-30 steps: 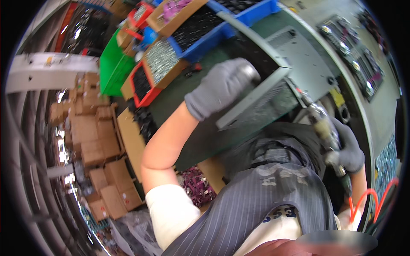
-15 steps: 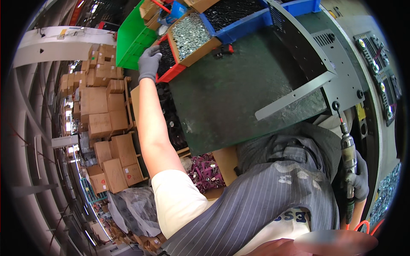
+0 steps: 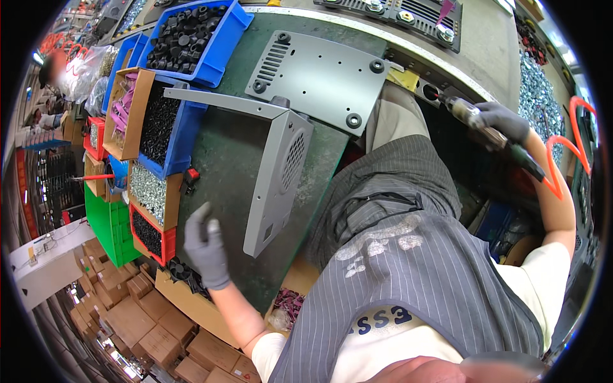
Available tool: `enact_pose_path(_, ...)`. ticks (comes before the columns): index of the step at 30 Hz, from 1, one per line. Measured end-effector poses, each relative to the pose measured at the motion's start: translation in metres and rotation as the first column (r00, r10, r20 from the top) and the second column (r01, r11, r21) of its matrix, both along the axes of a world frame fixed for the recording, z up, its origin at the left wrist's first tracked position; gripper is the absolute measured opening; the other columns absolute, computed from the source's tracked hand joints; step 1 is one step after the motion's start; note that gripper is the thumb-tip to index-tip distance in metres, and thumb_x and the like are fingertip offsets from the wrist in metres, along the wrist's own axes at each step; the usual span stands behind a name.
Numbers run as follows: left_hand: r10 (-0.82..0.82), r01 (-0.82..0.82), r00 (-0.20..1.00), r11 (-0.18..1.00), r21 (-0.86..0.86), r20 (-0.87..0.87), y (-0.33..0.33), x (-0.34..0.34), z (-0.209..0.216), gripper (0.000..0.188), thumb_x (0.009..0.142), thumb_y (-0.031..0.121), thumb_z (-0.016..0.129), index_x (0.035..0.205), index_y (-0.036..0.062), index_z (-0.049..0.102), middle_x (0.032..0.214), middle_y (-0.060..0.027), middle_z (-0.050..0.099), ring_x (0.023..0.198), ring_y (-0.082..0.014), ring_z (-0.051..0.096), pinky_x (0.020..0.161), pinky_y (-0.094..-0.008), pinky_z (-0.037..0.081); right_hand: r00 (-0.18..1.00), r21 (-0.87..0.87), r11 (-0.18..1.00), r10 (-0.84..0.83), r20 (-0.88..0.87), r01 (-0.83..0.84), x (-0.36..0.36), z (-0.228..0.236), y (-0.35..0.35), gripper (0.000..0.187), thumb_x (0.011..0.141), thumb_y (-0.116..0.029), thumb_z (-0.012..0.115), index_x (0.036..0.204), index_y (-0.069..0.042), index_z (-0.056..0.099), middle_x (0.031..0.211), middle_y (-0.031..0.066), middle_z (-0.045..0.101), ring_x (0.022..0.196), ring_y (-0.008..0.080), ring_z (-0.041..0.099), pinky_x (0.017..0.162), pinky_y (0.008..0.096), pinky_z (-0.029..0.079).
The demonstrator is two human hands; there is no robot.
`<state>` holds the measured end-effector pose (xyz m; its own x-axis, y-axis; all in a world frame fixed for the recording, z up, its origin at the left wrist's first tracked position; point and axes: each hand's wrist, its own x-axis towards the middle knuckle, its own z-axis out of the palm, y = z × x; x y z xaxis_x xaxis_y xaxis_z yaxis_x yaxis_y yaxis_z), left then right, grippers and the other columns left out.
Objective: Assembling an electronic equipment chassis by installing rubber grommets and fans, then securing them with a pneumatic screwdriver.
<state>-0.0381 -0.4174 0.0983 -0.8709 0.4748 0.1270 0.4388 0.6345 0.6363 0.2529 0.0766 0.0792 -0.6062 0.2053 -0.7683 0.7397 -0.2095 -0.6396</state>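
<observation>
My left hand, in a grey glove, is over the green work surface near the red bin of small black screws. Its fingers are curled close to the thumb; what they hold, if anything, cannot be made out. In my gloved right hand is a power screwdriver with an orange hose, its tip pointing toward the conveyor's edge. A grey metal panel with round black feet at its corners lies on the surface. Joined to it, a bent grey side piece with a perforated round patch stands upright.
Left of the panel are a blue bin of black caps, a blue bin of black screws, a cardboard box of silver screws and a green crate. A red-and-black tool lies nearby. Slotted panels rest along the far edge.
My left hand has drawn away from the red bin toward me. The right hand and power screwdriver have swung outward, away from the panel. The head view has turned toward the right.
</observation>
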Motion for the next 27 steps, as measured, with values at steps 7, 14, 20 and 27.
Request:
enact_pose_path(7, -0.117, 0.09, 0.965, 0.989, 0.121, 0.234, 0.04, 0.033, -0.019, 0.029, 0.085, 0.005, 0.054, 0.112, -0.0047, 0.057, 0.103, -0.0136, 0.061, 0.097, -0.0202, 0.059, 0.086, -0.0306, 0.047, 0.943, -0.061, 0.941, -0.332, 0.01, 0.331, -0.039, -0.027, -0.006, 0.033, 0.087, -0.04, 0.055, 0.103, -0.011, 0.058, 0.07, 0.0044, 0.06, 0.047, 0.0114, 0.054, 0.039, 0.0216, 0.045)
enact_pose_path(14, -0.248, 0.247, 0.968, 0.918, -0.311, 0.037, 0.009, 0.069, -0.043, 0.04, 0.078, 0.009, 0.065, 0.114, -0.0063, 0.055, 0.115, -0.0169, 0.057, 0.101, -0.0307, 0.059, 0.089, -0.0369, 0.046, 0.764, -0.34, 0.723, -0.645, -0.022, 0.601, -0.003, -0.087, -0.027, 0.041, 0.094, -0.036, 0.039, 0.113, -0.003, 0.055, 0.08, 0.0048, 0.06, 0.059, 0.0134, 0.056, 0.049, 0.022, 0.047)
enact_pose_path(20, -0.082, 0.086, 0.994, 0.995, 0.057, -0.068, 0.049, 0.101, -0.059, 0.038, 0.079, 0.007, 0.064, 0.115, -0.0016, 0.054, 0.106, -0.0135, 0.062, 0.095, -0.0267, 0.059, 0.086, -0.0355, 0.045, 0.87, -0.64, 0.655, -0.491, 0.044, 0.402, -0.078, -0.144, -0.098, 0.034, 0.092, -0.023, 0.044, 0.117, -0.002, 0.053, 0.089, 0.006, 0.062, 0.066, 0.0139, 0.058, 0.053, 0.0218, 0.048)
enact_pose_path(27, 0.137, -0.115, 0.939, 0.99, 0.086, -0.314, 0.049, 0.085, 0.055, 0.021, 0.069, 0.005, 0.072, 0.09, 0.0023, 0.066, 0.078, -0.0063, 0.056, 0.073, -0.0198, 0.054, 0.065, -0.0309, 0.044, 0.887, -0.691, 0.622, -0.457, 0.063, 0.369, -0.124, -0.178, -0.128, 0.02, 0.089, -0.024, 0.044, 0.092, -0.006, 0.053, 0.077, 0.0077, 0.061, 0.055, 0.0175, 0.056, 0.046, 0.0244, 0.046)
